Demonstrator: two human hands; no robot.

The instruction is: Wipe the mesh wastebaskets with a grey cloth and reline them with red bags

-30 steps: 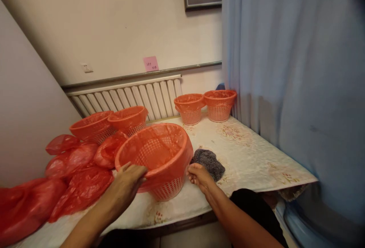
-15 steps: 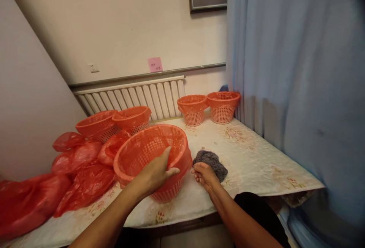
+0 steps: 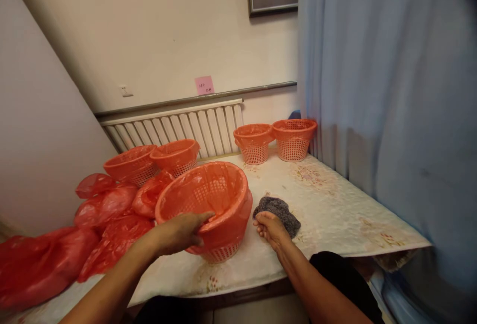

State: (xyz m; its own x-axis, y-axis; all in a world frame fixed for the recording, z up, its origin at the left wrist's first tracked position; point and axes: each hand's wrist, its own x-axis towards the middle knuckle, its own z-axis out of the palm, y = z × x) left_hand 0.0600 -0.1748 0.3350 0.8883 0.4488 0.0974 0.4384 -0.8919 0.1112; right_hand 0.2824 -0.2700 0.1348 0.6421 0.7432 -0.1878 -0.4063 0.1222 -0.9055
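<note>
A red plastic basket (image 3: pixel 227 232) with a red bag liner stands tilted near the table's front edge. My left hand (image 3: pixel 182 234) grips its near rim, fingers over the inside and thumb outside. To the right of the basket, my right hand (image 3: pixel 270 227) is closed, with thumb and fingertips pinched together. What it pinches, if anything, does not show. A crumpled dark grey cloth (image 3: pixel 285 214) lies just behind and beside that hand.
Two lined baskets (image 3: pixel 255 137) stand at the back right by the blue curtain (image 3: pixel 346 90). Two more baskets (image 3: pixel 175 150) are at the back left, near the radiator (image 3: pixel 179 127). Red plastic bags (image 3: pixel 48 264) heap along the left. A flowered cloth covers the table (image 3: pixel 335 214).
My left hand has moved down and left, from over the basket's opening onto its near rim. My right hand stays closed beside the grey cloth. The view has shifted slightly.
</note>
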